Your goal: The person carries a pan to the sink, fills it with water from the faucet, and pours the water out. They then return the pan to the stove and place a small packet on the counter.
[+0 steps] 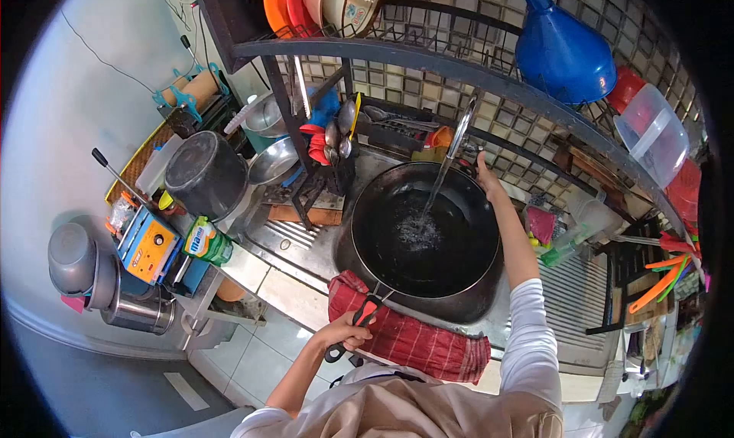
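Note:
A large black wok (382,239) sits over the sink basin (459,309), tilted slightly in this view. My left hand (345,332) is closed around its red and black handle (368,309), at the counter's front edge. Water streams from the curved metal tap (460,128) into the wok, splashing in a pool at its bottom. At the wok's far right rim, close beside the tap's base, is my right hand (487,179), thumb pointing up; its other fingers are mostly hidden, and I cannot tell what they grip. A red checked cloth (428,345) lies along the counter edge under the handle.
A dark metal rack (397,52) spans above the sink, bearing bowls and a blue funnel-shaped item (562,52). Spoons (336,136) stand in a holder behind the wok. Left are a dark pot (205,174) and a green pouch (208,243). A ribbed drainboard (577,300) extends right.

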Available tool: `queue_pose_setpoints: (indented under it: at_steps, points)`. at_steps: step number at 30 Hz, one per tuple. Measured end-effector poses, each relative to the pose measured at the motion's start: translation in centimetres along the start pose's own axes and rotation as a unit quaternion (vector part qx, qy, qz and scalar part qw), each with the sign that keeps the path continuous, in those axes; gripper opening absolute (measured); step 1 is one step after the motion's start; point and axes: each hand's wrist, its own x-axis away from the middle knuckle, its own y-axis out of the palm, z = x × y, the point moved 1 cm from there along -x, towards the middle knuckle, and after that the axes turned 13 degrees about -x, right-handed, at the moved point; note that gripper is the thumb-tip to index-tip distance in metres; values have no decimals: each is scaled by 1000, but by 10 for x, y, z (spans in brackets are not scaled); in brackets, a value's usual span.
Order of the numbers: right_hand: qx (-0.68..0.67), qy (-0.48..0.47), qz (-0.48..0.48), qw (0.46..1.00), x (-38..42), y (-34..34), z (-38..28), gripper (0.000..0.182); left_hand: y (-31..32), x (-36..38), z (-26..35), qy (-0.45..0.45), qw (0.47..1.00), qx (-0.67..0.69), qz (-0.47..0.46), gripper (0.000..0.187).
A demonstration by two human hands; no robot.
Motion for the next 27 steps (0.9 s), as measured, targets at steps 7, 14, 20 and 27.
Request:
queue_pose_setpoints:
  at_steps: [7, 14, 20, 27]
  points:
    - [5, 22, 28, 999, -6, -6, 1, 112, 1, -2, -3, 6, 1000, -1, 4, 25]
    - [-16, -34, 22, 999, 7, 0, -4, 115, -2, -1, -1, 7, 1000, -17, -2, 24]
    - [-17, -22, 98, 995, 13, 7, -7, 105, -1, -2, -5, -4, 1000, -4, 4, 24]
    - [-23, 14, -2, 1000, 9, -1, -4, 97, -2, -2, -1, -11, 1000, -20, 16, 24]
